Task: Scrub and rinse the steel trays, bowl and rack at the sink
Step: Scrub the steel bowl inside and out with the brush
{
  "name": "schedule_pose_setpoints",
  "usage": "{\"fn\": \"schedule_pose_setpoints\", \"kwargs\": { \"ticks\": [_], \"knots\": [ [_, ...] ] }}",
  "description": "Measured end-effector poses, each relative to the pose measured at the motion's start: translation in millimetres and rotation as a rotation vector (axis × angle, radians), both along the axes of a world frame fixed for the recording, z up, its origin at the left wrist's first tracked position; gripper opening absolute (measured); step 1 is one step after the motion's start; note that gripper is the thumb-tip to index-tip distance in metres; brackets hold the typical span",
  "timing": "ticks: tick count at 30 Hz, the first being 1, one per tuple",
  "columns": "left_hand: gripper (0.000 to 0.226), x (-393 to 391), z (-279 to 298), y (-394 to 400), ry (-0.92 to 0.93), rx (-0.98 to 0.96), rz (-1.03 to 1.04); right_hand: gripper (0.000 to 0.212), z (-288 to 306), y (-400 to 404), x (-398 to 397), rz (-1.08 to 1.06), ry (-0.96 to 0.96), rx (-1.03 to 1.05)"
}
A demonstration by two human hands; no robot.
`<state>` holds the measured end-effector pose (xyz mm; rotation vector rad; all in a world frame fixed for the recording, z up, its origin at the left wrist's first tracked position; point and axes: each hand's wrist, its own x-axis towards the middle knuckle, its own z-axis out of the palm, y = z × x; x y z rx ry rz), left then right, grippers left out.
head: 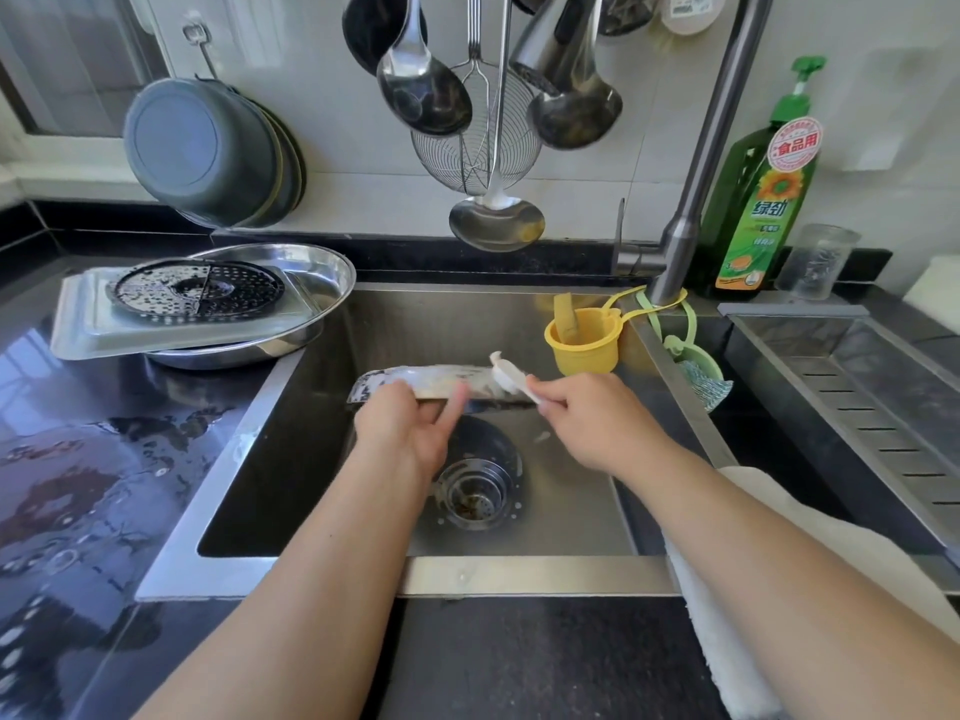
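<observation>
Over the sink my left hand grips the near edge of a soapy steel tray, held almost edge-on above the drain. My right hand holds a white brush by its handle, the brush head touching the tray's right end. On the counter to the left, a round steel tray carries an upturned rectangular steel tray, and a wet perforated round rack lies on top.
The grey faucet stands at the back right beside a green detergent bottle. A yellow cup hangs in the sink corner. Ladles and a wire skimmer hang overhead. A white towel lies under my right forearm. The left counter is wet.
</observation>
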<state>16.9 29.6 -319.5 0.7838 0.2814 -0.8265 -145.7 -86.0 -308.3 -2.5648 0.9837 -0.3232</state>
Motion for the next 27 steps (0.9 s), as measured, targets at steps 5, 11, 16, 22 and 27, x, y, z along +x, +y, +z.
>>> {"fn": "schedule_pose_setpoints", "kwargs": {
  "ticks": [5, 11, 16, 22, 27],
  "knots": [
    [0.023, -26.2, 3.7, -3.6, -0.142, 0.155, -0.263, 0.034, -2.4, 11.4, 6.9, 0.085, -0.036, 0.090],
    [0.031, -2.4, 7.0, 6.0, -0.022, -0.039, 0.135, 0.037, 1.5, -6.7, 1.3, -0.073, -0.065, 0.099],
    [0.042, -13.7, 5.6, -0.4, 0.005, -0.043, 0.092, 0.038, 0.9, 14.2, 7.6, 0.057, -0.152, 0.173],
    [0.034, 5.5, 8.4, 9.8, -0.032, 0.032, 0.240, 0.040, 4.5, -13.3, -12.3, -0.074, 0.357, 0.171],
    [0.018, -12.9, 9.3, 6.9, -0.165, 0.175, 0.086, 0.036, 11.9, -15.3, -11.1, -0.108, 0.219, 0.213]
  ]
}}
